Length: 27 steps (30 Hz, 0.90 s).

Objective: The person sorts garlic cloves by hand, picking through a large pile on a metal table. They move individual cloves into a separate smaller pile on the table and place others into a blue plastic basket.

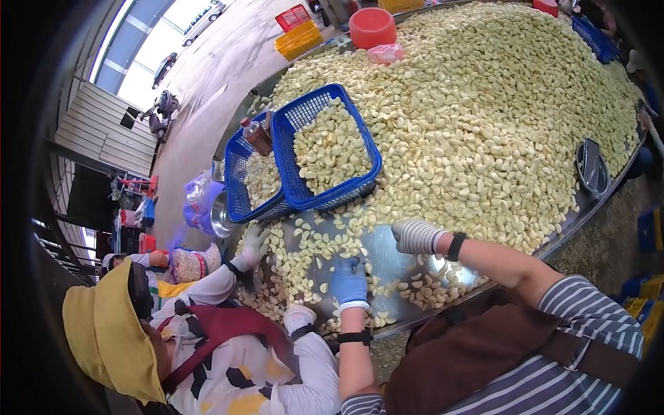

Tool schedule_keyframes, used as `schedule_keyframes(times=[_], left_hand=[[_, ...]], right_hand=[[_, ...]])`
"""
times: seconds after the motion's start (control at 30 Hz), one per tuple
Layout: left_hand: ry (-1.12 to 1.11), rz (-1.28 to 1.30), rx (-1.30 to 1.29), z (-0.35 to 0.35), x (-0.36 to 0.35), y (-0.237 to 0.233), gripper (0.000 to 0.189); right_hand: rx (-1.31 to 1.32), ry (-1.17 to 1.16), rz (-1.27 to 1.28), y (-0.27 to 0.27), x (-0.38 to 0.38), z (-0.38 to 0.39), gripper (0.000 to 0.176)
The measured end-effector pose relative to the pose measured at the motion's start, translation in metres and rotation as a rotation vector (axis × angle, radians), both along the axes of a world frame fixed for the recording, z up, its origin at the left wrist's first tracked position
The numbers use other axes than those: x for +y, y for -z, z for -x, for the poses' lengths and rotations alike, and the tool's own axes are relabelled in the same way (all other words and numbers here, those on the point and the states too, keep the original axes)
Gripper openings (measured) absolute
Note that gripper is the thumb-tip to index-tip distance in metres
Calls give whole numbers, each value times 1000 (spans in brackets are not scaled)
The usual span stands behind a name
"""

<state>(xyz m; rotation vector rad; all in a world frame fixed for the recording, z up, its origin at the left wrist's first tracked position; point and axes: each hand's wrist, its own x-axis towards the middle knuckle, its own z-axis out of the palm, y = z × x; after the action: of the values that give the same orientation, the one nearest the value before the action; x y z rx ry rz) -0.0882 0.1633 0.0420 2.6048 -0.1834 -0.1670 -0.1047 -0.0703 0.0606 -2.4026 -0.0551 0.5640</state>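
Observation:
My left hand (349,280), in a blue glove, is low over the metal table (382,247) beside scattered pale oval pieces (297,259), like peeled cloves or large beans. Its fingers look curled in, and what they hold, if anything, is hidden. My right hand (417,236), in a grey-and-white striped glove, is at the near edge of the big heap (456,124) of the same pieces. Those fingers are closed too, their contents out of sight. Between my arms and the table's front edge lies a small pile (439,289) of more yellowish pieces.
Two blue baskets (378,162) hold pieces; a bottle (256,137) stands in the left one. At my left, a co-worker in a yellow hat (104,332) has gloved hands (253,247) over the table. A red tub (372,29) and a metal bowl (593,168) rest by the heap.

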Motion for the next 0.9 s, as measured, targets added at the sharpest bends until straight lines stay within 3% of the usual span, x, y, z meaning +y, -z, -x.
schedule_keyframes(times=[0.03, 0.07, 0.1, 0.13, 0.17, 0.23, 0.3, 0.37, 0.47, 0.5, 0.6, 0.63, 0.67, 0.7, 0.77, 0.8, 0.83, 0.9], left_hand=[[209, -207, -130, 3, -4, 13, 22], [202, -206, -120, 4, -11, 25, 22], [204, -316, -42, 3, -17, 35, 23], [203, -424, 22, 1, -22, 39, 23], [195, -427, 11, 0, -24, 37, 23], [189, -380, 115, -4, -31, 31, 21], [200, -354, 88, -2, -33, 28, 21], [89, -139, 262, 6, -33, 41, 23], [117, 159, 244, 19, -51, 40, 27], [171, 293, 182, 18, -58, 39, 29], [209, 226, 222, 30, -76, 26, 41], [188, 173, 312, 36, -81, 13, 45], [213, 296, 271, 41, -81, 1, 46], [217, 298, 270, 42, -78, 7, 46], [384, 454, 273, 48, -70, 27, 49], [320, 534, 468, 53, -74, 10, 42], [325, 535, 470, 55, -73, 6, 42], [164, 761, 895, 59, -68, 2, 25]], right_hand=[[-196, 184, -239, -10, 2, -8, 21], [-381, 367, -478, -22, 6, -14, 21], [-102, 531, -983, -72, 2, -14, 24], [-290, 552, -1150, -71, 2, -26, 28], [-317, 527, -1080, -79, -9, -30, 29], [-258, 454, -363, -80, -40, -33, 33], [-431, 421, 280, -28, -69, -29, 27], [-437, 231, 491, 14, -77, -5, 23], [-188, 83, 174, 5, -48, 18, 26], [-311, 39, 130, -8, -35, 26, 31], [-310, -7, -17, -9, -13, 34, 38], [-128, 13, -138, -13, -10, 36, 40], [52, 34, -255, -16, -10, 38, 43], [51, 37, -253, -12, -11, 40, 43], [94, 39, -491, 9, -18, 50, 43], [125, 22, -486, 26, -22, 52, 50], [125, 28, -485, 21, -26, 57, 50], [447, 93, -559, 5, -34, 66, 51]])
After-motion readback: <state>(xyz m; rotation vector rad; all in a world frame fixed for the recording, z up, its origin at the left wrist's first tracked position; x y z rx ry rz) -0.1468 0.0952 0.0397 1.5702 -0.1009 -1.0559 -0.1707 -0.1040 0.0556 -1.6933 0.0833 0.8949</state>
